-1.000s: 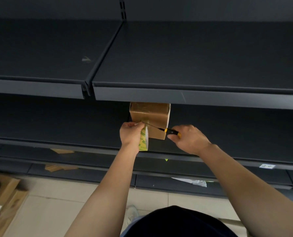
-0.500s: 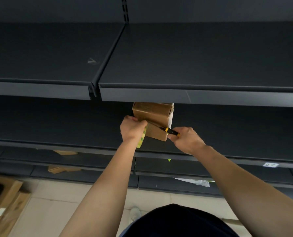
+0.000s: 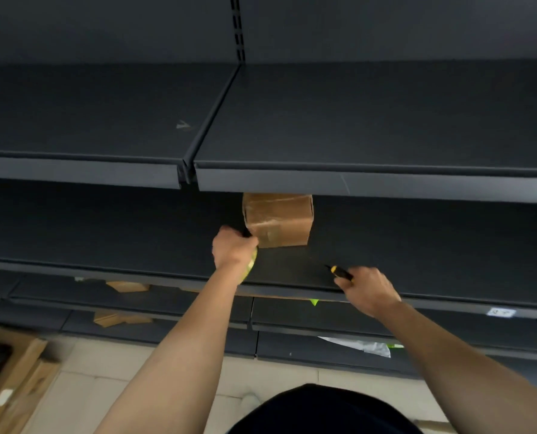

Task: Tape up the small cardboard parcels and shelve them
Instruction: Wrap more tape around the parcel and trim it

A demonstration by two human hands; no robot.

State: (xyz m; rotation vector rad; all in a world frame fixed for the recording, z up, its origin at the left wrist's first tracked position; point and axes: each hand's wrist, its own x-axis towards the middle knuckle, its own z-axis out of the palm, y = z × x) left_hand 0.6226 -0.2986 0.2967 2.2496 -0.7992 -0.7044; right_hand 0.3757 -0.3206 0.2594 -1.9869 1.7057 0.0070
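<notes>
A small cardboard parcel (image 3: 279,222) wrapped in clear tape stands on the dark middle shelf (image 3: 417,255), partly under the shelf above. My left hand (image 3: 233,249) grips a roll of tape with a yellow-green core (image 3: 250,267) right at the parcel's lower left corner. My right hand (image 3: 367,288) holds a yellow and black utility knife (image 3: 339,271) over the shelf's front edge, clear of the parcel to its lower right.
The upper shelf (image 3: 354,183) overhangs the parcel. Lower shelves hold cardboard scraps (image 3: 126,286), a green tag (image 3: 314,302) and a crumpled white sheet (image 3: 361,346). Flattened cartons (image 3: 13,377) lie on the tiled floor at the lower left.
My right hand has pulled the knife away from the parcel, down and to the right. The parcel now stands squarely on the shelf, and my left hand has dropped to its lower left corner.
</notes>
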